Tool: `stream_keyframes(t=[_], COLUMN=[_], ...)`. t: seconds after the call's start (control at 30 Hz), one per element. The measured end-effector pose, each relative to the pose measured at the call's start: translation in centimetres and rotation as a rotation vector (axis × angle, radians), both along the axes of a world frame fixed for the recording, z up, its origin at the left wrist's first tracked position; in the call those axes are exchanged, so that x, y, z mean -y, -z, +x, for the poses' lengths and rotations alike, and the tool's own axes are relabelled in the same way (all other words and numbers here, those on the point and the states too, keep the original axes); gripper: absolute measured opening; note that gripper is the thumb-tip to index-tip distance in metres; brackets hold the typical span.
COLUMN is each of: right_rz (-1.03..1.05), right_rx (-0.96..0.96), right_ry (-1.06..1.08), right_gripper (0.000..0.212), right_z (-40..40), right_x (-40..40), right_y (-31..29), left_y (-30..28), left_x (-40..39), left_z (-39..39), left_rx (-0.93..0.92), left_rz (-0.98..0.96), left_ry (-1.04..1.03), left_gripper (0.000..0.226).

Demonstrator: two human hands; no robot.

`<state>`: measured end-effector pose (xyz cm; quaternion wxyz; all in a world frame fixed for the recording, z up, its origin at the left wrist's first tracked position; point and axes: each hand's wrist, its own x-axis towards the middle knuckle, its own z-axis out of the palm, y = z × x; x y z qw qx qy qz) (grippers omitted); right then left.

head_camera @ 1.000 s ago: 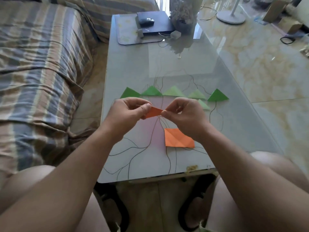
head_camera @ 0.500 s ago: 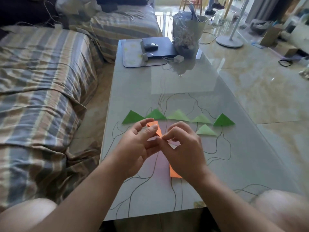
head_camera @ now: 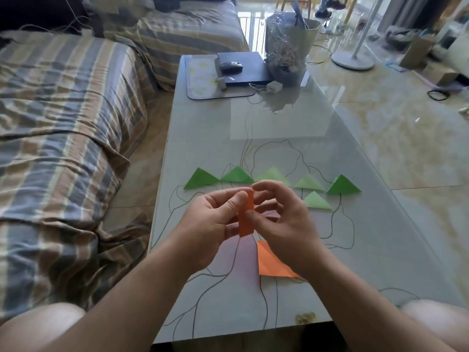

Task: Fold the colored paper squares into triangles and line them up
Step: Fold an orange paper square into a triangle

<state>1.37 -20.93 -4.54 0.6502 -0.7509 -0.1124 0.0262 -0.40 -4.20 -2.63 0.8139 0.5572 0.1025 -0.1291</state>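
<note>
The glass-topped table [head_camera: 208, 138] fills the middle of the view, and everything here is placed against it. To its left runs a striped sofa [head_camera: 63, 123]; on its far end sit a dark mat [head_camera: 200, 80], a black flat box [head_camera: 243, 69] with a mouse [head_camera: 231, 66] on top, and a crinkled bag [head_camera: 286, 49].

Across the table's middle lies a row of five green triangles — from left, the first green triangle [head_camera: 200, 179], the second green triangle [head_camera: 236, 176], the pale third triangle [head_camera: 272, 175], the pale fourth triangle [head_camera: 308, 183] and the fifth green triangle [head_camera: 343, 186]. A sixth pale triangle [head_camera: 316, 201] lies just nearer than the row, between the fourth and fifth.

Nearer the table's front edge an orange paper square [head_camera: 272, 264] lies flat, partly hidden by the right wrist.

Above the table, between the row and that square, both hands hold a folded orange paper [head_camera: 246, 219] — a narrow upright strip. The left hand [head_camera: 210, 224] pinches it with the thumb pressed on its upper part, fingers curled behind. The right hand [head_camera: 284, 222] grips its right edge with curled fingers.
</note>
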Motion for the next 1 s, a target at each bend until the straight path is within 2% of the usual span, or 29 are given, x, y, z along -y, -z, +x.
stream_keyframes(t=[0.07, 0.2, 0.3, 0.53, 0.77, 1.0], right_rz=[0.026, 0.212, 0.263, 0.287, 0.248, 0.165], right_rx=[-0.042, -0.151, -0.173, -0.216, -0.245, -0.255], right_ry=[0.005, -0.047, -0.068, -0.118, -0.094, -0.088], right_gripper=[0.037, 0.037, 0.041, 0.042, 0.038, 0.041], right_z=[0.3, 1.0, 1.7, 2.9, 3.4, 3.6], right_x=[0.0, 0.0, 0.2, 0.5, 1.1, 1.3], right_y=[-0.1, -0.3, -0.3, -0.5, -0.6, -0.6], left_y=[0.1, 0.1, 0.1, 0.0, 0.0, -0.2], left_x=[0.2, 0.1, -0.4, -0.8, -1.0, -0.8], left_z=[0.1, 0.5, 1.0, 2.0, 2.8, 3.1], left_rx=[0.016, 0.049, 0.038, -0.001, -0.188, -0.206], left_rz=[0.006, 0.072, 0.120, 0.091, -0.131, -0.168], left_ry=[0.035, 0.033, 0.061, 0.038, -0.167, -0.149], left_gripper=[0.039, 0.040, 0.051, 0.058, 0.026, 0.042])
